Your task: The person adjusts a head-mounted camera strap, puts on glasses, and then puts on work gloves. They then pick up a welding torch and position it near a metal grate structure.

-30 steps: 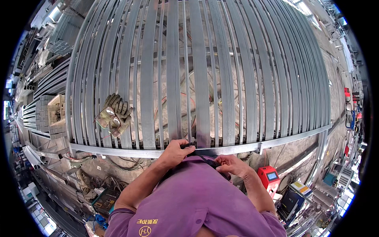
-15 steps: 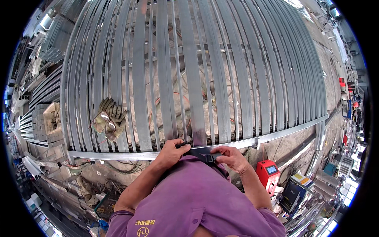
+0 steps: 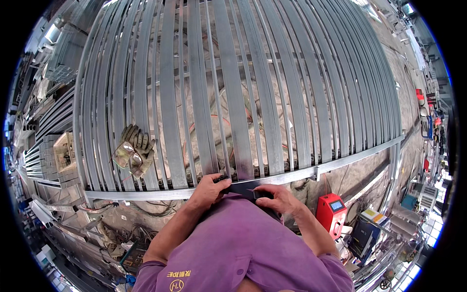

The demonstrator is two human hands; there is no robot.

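Note:
A dark strap (image 3: pixel 239 188) with a black buckle stretches between my hands, just above my purple shirt. At its left end my left hand (image 3: pixel 210 190) is closed, with a small black piece showing between thumb and fingers. My right hand (image 3: pixel 275 198) pinches the strap at its black buckle (image 3: pixel 256 194). Both hands are close to the near rail (image 3: pixel 287 177) of a rack carrying long grey metal bars (image 3: pixel 238 112). On the bars at the left lie olive work gloves (image 3: pixel 138 141) with a pair of glasses (image 3: pixel 132 152) on top.
A red machine with a small screen (image 3: pixel 331 214) stands on the floor at the right, beside a dark blue box-shaped unit (image 3: pixel 364 233). Cables (image 3: pixel 160 207) run under the rack's near side. An open crate (image 3: pixel 64 152) and stacked metal profiles (image 3: pixel 46 117) are at the left.
My right hand has shifted slightly left along the strap and now closes over the buckle. My left hand keeps its grip in nearly the same place. The view has turned a little.

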